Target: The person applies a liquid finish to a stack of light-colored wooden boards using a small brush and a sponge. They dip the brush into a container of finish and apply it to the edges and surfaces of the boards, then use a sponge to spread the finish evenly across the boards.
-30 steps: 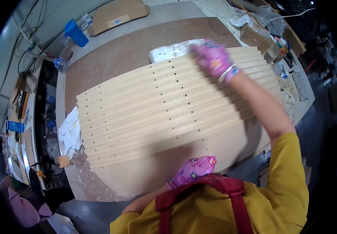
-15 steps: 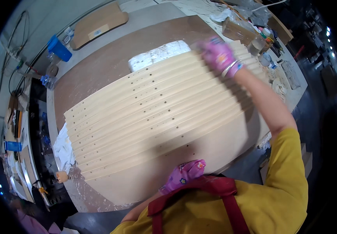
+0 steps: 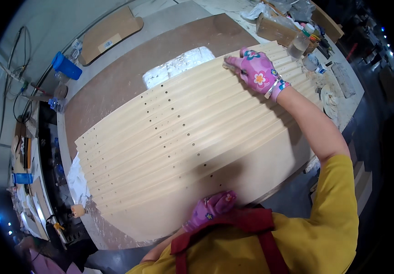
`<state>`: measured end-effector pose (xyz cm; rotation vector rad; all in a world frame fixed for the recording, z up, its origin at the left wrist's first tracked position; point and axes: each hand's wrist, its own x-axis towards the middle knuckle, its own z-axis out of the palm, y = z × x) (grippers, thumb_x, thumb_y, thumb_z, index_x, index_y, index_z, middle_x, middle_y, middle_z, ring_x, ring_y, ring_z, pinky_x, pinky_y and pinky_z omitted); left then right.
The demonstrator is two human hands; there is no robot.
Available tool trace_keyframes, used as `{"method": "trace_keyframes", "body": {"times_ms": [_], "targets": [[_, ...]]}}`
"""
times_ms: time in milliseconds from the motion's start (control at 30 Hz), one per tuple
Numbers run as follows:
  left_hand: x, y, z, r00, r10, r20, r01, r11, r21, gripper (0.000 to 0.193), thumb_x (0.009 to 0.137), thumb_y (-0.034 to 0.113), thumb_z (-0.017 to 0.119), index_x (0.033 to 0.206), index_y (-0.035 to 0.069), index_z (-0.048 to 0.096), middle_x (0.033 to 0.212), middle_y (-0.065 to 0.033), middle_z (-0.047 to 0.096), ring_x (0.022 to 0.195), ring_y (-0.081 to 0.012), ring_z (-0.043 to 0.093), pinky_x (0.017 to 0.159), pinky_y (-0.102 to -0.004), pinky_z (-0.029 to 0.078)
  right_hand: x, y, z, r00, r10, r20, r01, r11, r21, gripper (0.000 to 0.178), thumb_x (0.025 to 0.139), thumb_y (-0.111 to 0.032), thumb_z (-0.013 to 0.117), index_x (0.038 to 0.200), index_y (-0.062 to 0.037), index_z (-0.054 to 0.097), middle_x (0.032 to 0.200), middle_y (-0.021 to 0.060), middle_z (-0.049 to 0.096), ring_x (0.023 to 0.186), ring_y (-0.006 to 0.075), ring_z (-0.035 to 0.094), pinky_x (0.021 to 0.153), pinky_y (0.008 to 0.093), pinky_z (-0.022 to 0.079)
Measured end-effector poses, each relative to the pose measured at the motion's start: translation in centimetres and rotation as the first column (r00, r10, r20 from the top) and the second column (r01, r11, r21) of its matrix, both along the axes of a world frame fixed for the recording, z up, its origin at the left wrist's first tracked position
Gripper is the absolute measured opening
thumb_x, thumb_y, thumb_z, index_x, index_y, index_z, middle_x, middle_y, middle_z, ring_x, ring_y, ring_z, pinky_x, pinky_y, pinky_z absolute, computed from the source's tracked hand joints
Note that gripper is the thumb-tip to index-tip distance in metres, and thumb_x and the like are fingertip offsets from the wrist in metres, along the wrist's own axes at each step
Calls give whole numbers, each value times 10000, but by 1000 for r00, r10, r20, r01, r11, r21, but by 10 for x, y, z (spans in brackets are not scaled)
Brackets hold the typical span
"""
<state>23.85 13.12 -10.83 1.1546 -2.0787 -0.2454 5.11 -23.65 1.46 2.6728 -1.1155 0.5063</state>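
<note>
Pale wooden boards (image 3: 133, 146) lie fanned out in overlapping rows, with rows of small drilled holes. My right hand (image 3: 257, 72), in a pink flowered glove, reaches to the far edge of the topmost boards. Its fingers are bent and drawn together; a small beige bit shows at the fingertips, too little to name. Close to my body, by the red apron strap (image 3: 242, 219), my left hand (image 3: 211, 208) is curled closed in a matching glove above the nearest board. Whatever it may hold is hidden.
A white wrapped bundle (image 3: 178, 66) sits along the boards' far edge. At the right stand a clear bottle (image 3: 298, 44) and a cardboard box (image 3: 274, 29) of odds and ends. Far left are a blue cup (image 3: 67, 66) and a brown board (image 3: 110, 36). White cloth (image 3: 77, 180) lies at the left.
My right hand, blurred before, now shows sharply a little lower at the boards' far edge. My left hand has shifted slightly down and left. The whole view has tilted a little.
</note>
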Motion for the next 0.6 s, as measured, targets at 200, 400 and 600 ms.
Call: {"method": "trace_keyframes", "body": {"times_ms": [200, 400, 600], "targets": [[3, -7, 18, 986, -164, 27, 159, 978, 135, 325, 815, 129, 635, 1137, 89, 621, 1054, -120, 660, 865, -270, 675, 678, -368, 567, -38, -27, 13, 936, -351, 24, 349, 936, 48, 336, 816, -156, 576, 1145, -144, 641, 961, 174, 636, 884, 324, 644, 733, 411, 526], [6, -6, 20, 992, -75, 99, 82, 994, -70, 332, 805, 108, 634, 1135, 76, 606, 1040, -118, 656, 885, -264, 676, 676, -365, 576, 82, 113, 12, 961, 276, 14, -273, 940, 205, 278, 949, -267, 467, 1199, -199, 566, 959, 149, 630, 822, 313, 633, 734, 449, 502], [-13, 2, 15, 941, -18, -338, 95, 972, 213, 255, 810, 81, 622, 1066, 82, 632, 1039, -117, 656, 880, -264, 677, 630, -355, 579, -63, 0, 2, 909, -414, -53, 416, 908, 45, 365, 885, -233, 563, 1244, -170, 593, 1018, 181, 616, 823, 328, 641, 741, 412, 536]]}}
